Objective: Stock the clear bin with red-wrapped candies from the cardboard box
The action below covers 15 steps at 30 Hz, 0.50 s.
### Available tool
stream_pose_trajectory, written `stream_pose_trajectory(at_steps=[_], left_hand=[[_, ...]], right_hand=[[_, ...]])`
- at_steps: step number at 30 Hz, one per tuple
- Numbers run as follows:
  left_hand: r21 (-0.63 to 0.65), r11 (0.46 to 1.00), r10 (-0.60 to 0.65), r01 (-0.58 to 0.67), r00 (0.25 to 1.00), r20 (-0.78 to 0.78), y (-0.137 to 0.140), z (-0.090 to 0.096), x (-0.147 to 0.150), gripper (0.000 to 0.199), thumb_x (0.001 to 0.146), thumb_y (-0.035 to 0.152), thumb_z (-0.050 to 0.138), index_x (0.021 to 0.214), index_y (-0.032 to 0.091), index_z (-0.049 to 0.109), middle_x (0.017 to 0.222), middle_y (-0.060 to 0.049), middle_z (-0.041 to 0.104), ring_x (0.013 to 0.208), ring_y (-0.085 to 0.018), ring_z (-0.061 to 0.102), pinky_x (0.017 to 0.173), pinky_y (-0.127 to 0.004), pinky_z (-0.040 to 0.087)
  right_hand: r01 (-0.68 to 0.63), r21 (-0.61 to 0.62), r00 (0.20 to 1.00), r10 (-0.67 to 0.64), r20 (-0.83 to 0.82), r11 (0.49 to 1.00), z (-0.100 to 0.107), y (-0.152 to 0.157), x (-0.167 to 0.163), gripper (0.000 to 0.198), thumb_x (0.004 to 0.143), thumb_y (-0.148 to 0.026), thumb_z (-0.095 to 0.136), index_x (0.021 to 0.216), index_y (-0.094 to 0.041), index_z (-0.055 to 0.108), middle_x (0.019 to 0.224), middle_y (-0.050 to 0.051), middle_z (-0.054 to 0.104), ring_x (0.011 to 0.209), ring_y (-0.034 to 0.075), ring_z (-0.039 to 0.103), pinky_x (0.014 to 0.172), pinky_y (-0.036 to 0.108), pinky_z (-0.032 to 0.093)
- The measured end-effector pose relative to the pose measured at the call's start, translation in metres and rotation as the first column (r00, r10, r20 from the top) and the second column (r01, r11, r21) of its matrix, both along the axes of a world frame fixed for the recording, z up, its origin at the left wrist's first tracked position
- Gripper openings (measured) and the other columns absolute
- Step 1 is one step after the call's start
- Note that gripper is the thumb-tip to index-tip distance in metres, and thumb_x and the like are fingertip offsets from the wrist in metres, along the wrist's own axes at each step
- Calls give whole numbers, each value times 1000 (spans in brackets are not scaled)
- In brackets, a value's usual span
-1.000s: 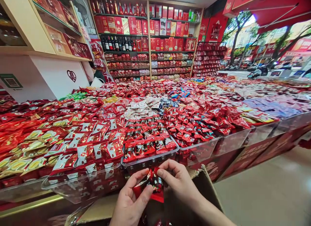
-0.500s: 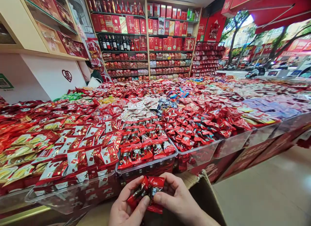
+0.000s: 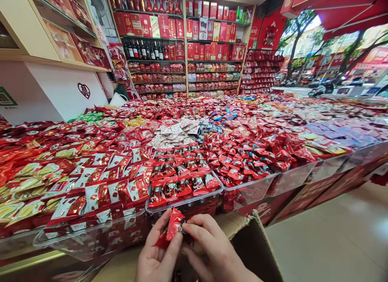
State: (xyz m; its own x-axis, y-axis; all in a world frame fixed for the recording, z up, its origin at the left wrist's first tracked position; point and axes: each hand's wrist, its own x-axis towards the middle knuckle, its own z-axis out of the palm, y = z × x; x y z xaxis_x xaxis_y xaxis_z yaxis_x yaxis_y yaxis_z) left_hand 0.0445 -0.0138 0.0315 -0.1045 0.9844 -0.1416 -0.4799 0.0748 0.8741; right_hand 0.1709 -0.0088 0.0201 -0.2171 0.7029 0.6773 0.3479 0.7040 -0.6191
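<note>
Both of my hands are low in the middle of the view, bunched around a few red wrapped candies [image 3: 173,227]. My left hand [image 3: 157,257] cups them from below with the thumb up. Fingers of my right hand [image 3: 212,249] press on them from the right. The hands hover over an open cardboard box [image 3: 254,249]. Just beyond them stands a clear plastic bin [image 3: 184,203] filled with rows of the same red candy packets.
A wide display of clear bins heaped with red, gold and purple wrapped sweets [image 3: 242,152] spreads across the counter. Shelves of red boxes and bottles [image 3: 182,43] line the back wall. A person [image 3: 117,88] stands far left. Tiled floor [image 3: 333,241] lies to the right.
My hands have gathered the candies tighter and turned them upright. The camera view shifted slightly, so the bins sit a little lower left than a second ago.
</note>
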Motion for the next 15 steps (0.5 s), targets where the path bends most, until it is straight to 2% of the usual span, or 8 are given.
stream_pose_trajectory(at_steps=[3, 5, 8, 9, 11, 13, 14, 15], left_hand=[[-21, 996, -84, 85, 996, 17, 3, -3, -13, 45, 63, 29, 76, 105, 26, 62, 94, -1, 74, 90, -16, 67, 77, -16, 51], [-12, 994, -109, 109, 994, 14, 4, -5, -18, 44, 63, 27, 76, 105, 25, 63, 97, -3, 74, 96, -18, 65, 79, -17, 50], [-10, 993, -118, 118, 993, 6, 4, -6, -19, 42, 64, 25, 76, 104, 25, 64, 99, -3, 73, 98, -19, 64, 80, -17, 50], [-13, 993, -121, 121, 993, 6, 5, -6, -19, 42, 64, 24, 76, 105, 25, 64, 99, -3, 73, 98, -19, 64, 80, -18, 50], [-14, 991, -130, 130, 992, 6, 6, -6, -19, 44, 65, 24, 75, 107, 25, 62, 98, -3, 73, 97, -20, 64, 81, -20, 50], [-7, 992, -125, 125, 992, -4, 8, -7, -21, 45, 66, 25, 74, 109, 24, 61, 99, -4, 73, 99, -20, 64, 82, -22, 50], [-1, 994, -109, 109, 994, -12, 8, -7, -23, 45, 66, 26, 74, 109, 24, 60, 100, -4, 73, 98, -21, 64, 81, -22, 51], [-1, 996, -93, 93, 996, -15, 8, -8, -24, 45, 67, 27, 74, 109, 25, 60, 101, -4, 73, 95, -21, 65, 80, -23, 52]], right_hand=[[39, -122, 994, -50, -92, 992, 7, -2, 4, 26, 75, -11, 54, 100, -16, 55, 101, 11, 54, 94, 18, 52, 81, 29, 46], [14, -284, 988, -56, -141, 959, 10, -2, 5, 16, 78, -16, 53, 94, -16, 56, 90, 8, 59, 83, 16, 55, 74, 27, 47], [-121, -534, 959, -41, -281, 837, 9, 0, 3, 9, 77, -24, 56, 82, -16, 55, 68, 1, 57, 60, 11, 52, 56, 22, 44], [-163, -582, 941, -53, -336, 797, 8, 0, 3, 11, 76, -26, 58, 78, -16, 54, 66, 0, 56, 58, 11, 50, 54, 21, 42], [-230, -620, 904, -72, -422, 750, 5, 1, 2, 16, 73, -28, 61, 73, -16, 52, 64, -1, 55, 57, 10, 50, 53, 21, 41], [-222, -619, 900, -86, -427, 754, 2, 2, 3, 17, 73, -29, 62, 70, -16, 51, 62, -1, 54, 54, 10, 49, 51, 21, 41], [-171, -585, 916, -91, -390, 793, 0, 2, 4, 15, 74, -27, 61, 70, -16, 51, 62, 0, 55, 54, 10, 49, 50, 21, 41], [-92, -508, 937, -98, -335, 856, -1, 2, 5, 12, 75, -24, 60, 71, -17, 52, 62, 0, 55, 55, 10, 50, 51, 21, 42]])
